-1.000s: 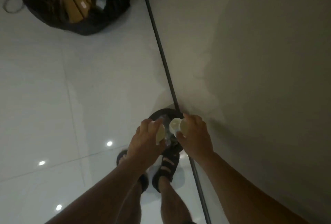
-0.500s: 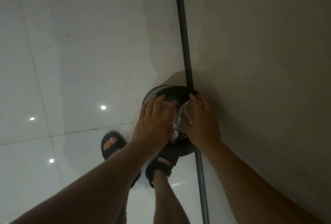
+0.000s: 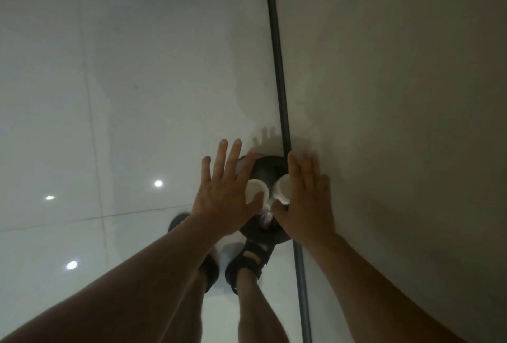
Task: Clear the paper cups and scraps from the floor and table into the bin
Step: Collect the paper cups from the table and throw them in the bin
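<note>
Take the bin [image 3: 267, 171] as your mark. It stands on the floor [image 3: 137, 96], tight against the skirting strip [image 3: 277, 68] at the foot of the wall [image 3: 397, 96], which runs along its right side. Your left hand [image 3: 225, 194] is spread over the bin's left rim and your right hand [image 3: 304, 200] over its right rim. Between them, above the bin's mouth, the left cup [image 3: 255, 189] and the right cup [image 3: 282, 186] sit side by side. Scraps [image 3: 266, 215] lie inside the bin, at its near side. Your right sandal [image 3: 249, 259] is just before the bin, and your left sandal [image 3: 210, 268] is before it and to the left.
</note>
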Demonstrator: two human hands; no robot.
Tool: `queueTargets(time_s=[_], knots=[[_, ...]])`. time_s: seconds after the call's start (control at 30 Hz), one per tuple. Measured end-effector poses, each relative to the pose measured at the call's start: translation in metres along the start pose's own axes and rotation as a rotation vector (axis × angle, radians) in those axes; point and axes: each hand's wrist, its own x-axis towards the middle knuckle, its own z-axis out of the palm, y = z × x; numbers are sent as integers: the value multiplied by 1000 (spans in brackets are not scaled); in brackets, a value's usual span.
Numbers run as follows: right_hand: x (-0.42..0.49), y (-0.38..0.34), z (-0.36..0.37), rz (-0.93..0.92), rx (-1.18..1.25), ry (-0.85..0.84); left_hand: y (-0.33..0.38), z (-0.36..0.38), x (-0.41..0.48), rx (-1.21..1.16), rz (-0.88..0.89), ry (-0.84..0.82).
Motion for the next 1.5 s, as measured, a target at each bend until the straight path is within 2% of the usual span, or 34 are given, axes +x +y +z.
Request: queueTargets(time_s=[0.1, 0.3, 0.57, 0.77, 1.0, 1.3, 1.5], knots=[[-7, -41, -69, -75, -20, 54, -10, -82, -22, 8, -71, 54], [-48, -123, -204, -201, -102, 45, -21, -236, -110, 34, -194, 135], [-139, -215, -308, -396, -89, 100, -1, -330, -270, -35, -498, 314], [-219, -281, -324, -689, -162, 100, 21, -340, -391, -81, -734, 468], [-333, -374, -307, -1014, -217, 110, 18, -332, -548, -116, -1002, 640], [-538, -498, -227, -1324, -221, 22, 2, -261, -810, -140, -1339, 820], [-665, -568, -159, -1477, -264, -67, -6, -198, -970, -164, -1566, 851]])
